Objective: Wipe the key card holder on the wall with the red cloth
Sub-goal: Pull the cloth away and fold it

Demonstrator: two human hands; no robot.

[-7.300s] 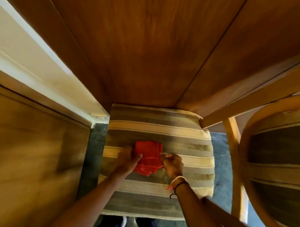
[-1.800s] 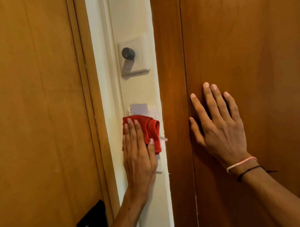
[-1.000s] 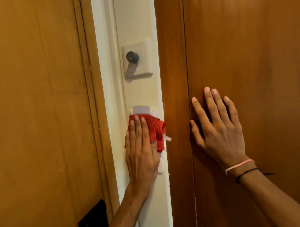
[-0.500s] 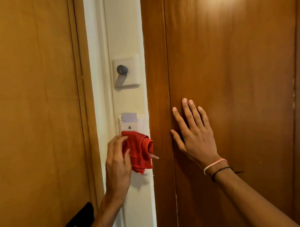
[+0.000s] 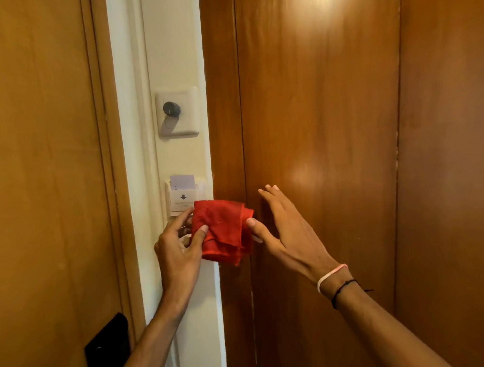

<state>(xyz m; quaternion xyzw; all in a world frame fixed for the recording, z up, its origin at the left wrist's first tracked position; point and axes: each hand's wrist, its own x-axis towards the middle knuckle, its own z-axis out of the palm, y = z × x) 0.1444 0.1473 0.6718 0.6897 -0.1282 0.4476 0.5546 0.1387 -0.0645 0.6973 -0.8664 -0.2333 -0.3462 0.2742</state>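
Left hand (image 5: 178,244) pinches the folded cloth (image 5: 221,230) just right of and below the holder (image 5: 181,199). Right hand (image 5: 286,228) is spread open, thumb touching the cloth's right edge.

left hand (image 5: 178,247) – fingers pinched, gripping | right hand (image 5: 286,226) – fingers spread, thumb touching cloth

One head camera looks forward and slightly down, close to the wall (image 5: 174,43), with the holder (image 5: 181,200) left of centre and both forearms entering from below.
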